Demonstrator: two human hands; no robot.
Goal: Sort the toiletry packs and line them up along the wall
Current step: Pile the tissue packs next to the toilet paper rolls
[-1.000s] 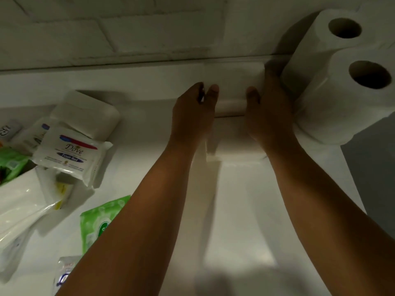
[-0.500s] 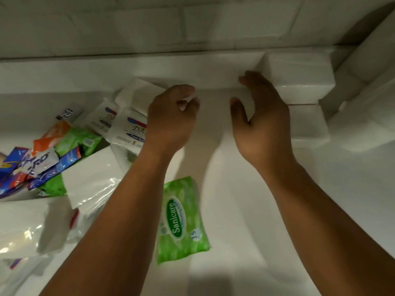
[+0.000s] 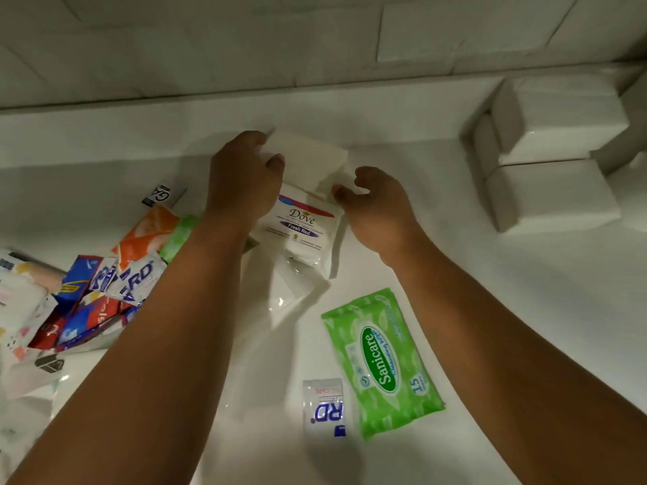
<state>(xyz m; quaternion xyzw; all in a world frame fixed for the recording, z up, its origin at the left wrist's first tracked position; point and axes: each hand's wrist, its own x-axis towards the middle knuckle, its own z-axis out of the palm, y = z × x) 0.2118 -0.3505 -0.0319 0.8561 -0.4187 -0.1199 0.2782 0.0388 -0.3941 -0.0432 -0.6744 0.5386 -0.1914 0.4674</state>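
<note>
A plain white tissue pack (image 3: 310, 159) lies near the wall ledge on top of a white Dove pack (image 3: 301, 224). My left hand (image 3: 241, 178) grips the tissue pack's left edge with thumb and fingers. At the pack's right corner, the curled fingers and thumb of my right hand (image 3: 376, 204) pinch it. Two more white tissue packs (image 3: 560, 134) are stacked against the wall at the right. A green Sanicare wipes pack (image 3: 381, 362) lies flat between my forearms, with a small white sachet (image 3: 324, 404) beside it.
A loose heap of coloured sachets and packs (image 3: 105, 285) covers the counter at the left. A clear plastic wrapper (image 3: 280, 292) lies under the Dove pack. The tiled wall (image 3: 245, 47) and its white ledge (image 3: 105, 134) run along the back.
The view swung left, away from the toilet rolls. Both hands left the stacked white packs at the right, moved left and closed on the white tissue pack above the Dove pack.
</note>
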